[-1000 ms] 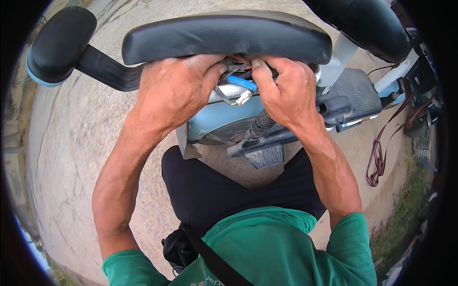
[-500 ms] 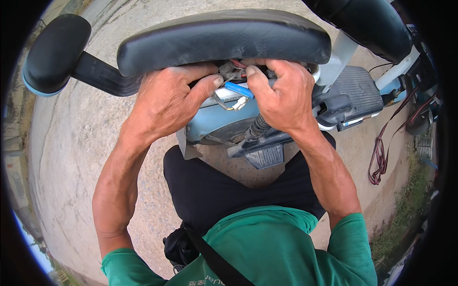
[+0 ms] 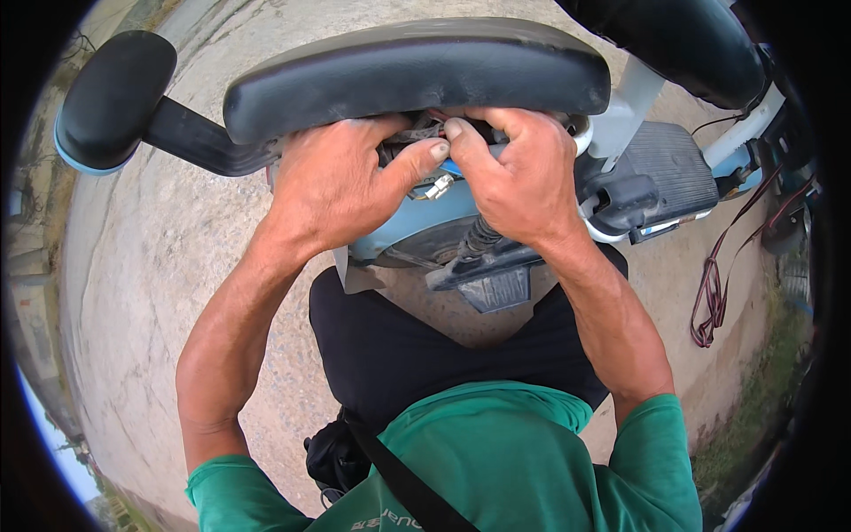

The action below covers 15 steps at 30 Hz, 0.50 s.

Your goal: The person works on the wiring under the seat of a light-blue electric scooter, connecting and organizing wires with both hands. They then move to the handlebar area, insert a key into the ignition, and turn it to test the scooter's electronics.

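Below the black seat (image 3: pixel 417 84) of a light-blue electric scooter (image 3: pixel 390 222), both my hands work among wires. My left hand (image 3: pixel 332 182) is closed, its fingers hidden under the seat edge and its thumb pressed on the bundle of wires (image 3: pixel 417 136). Across from it, my right hand (image 3: pixel 523 177) pinches the wires with thumb and forefinger, the two thumb tips close together. Just under the thumbs hangs a white plug connector (image 3: pixel 438 187) on thin leads. A blue sleeve (image 3: pixel 451 168) shows only as a sliver between the hands.
A black backrest pad (image 3: pixel 115 102) on an arm juts out at the left. Another black seat (image 3: pixel 674 49) is at the upper right, above a ribbed footboard (image 3: pixel 665 173). Dark red cable (image 3: pixel 709 301) trails to the ground at the right. A black pedal (image 3: pixel 492 288) sits near my knees.
My left hand has shifted right and its thumb has come closer to the right thumb. The blue sleeve, plainly visible before, is now mostly covered. The white connector has moved slightly left.
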Motion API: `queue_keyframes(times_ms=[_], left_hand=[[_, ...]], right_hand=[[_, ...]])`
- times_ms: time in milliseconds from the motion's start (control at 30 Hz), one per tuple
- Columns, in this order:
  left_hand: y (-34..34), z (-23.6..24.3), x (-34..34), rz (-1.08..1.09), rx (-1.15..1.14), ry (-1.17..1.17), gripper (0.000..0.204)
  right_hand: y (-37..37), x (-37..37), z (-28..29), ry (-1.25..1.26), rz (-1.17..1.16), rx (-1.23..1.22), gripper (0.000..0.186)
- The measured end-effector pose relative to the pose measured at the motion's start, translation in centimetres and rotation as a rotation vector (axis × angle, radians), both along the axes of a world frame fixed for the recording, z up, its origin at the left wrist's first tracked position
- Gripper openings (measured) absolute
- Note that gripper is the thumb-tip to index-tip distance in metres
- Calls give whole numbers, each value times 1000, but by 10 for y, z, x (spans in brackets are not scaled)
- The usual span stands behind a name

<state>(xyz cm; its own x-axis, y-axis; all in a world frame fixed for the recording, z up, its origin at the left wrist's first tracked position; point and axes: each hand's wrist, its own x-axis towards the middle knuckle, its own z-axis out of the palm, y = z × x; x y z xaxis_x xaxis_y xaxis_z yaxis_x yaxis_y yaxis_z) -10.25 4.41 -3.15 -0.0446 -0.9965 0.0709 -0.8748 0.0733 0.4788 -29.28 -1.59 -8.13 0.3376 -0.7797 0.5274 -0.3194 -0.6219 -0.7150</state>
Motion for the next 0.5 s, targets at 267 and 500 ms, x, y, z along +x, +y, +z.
queue_keyframes(times_ms=[267, 500], left_hand=[[12, -4, 3, 49, -212, 54, 43], [12, 0, 15, 22, 20, 277, 48]], right_hand=[[-2, -3, 3, -52, 29, 114, 25], [-3, -6, 9, -75, 60, 246, 26]])
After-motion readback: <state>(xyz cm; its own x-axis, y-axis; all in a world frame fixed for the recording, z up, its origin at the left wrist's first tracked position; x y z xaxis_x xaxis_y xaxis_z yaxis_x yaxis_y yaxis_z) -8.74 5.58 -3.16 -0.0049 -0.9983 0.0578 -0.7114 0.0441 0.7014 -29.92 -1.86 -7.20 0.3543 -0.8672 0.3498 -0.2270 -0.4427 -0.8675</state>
